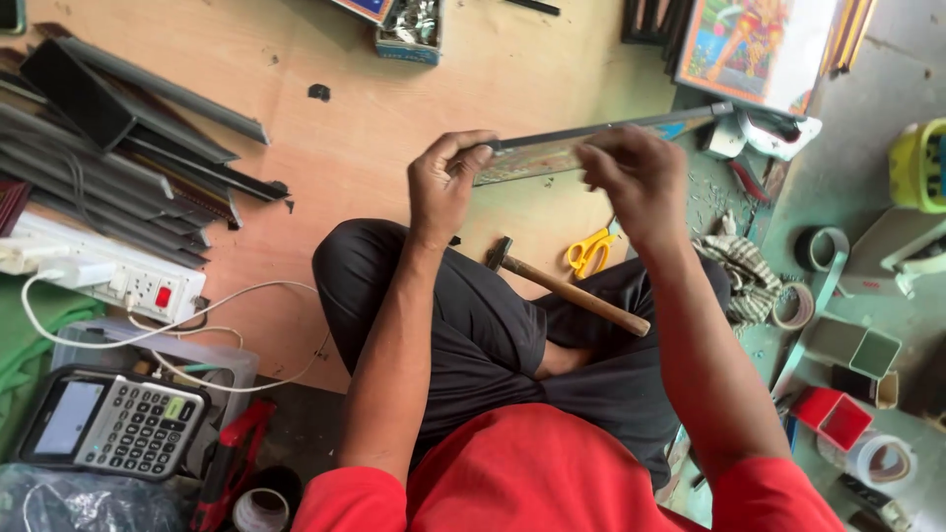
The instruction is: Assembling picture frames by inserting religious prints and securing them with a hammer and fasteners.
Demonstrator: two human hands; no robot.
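Bright, even daylight — soft shadows

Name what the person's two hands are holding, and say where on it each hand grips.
A thin framed picture, held edge-on. The left hand grips its left end; the right hand holds it around the middle.

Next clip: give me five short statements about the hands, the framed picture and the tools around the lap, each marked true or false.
1. Both hands hold a framed picture edge-on above the lap. True: the left hand grips its left end, the right hand its middle.
2. A hammer lies across the person's leg. True.
3. The scissors have red handles. False: they are yellow.
4. A calculator lies at lower left. True.
5. The right hand grips the hammer. False: the hammer lies free on the leg.
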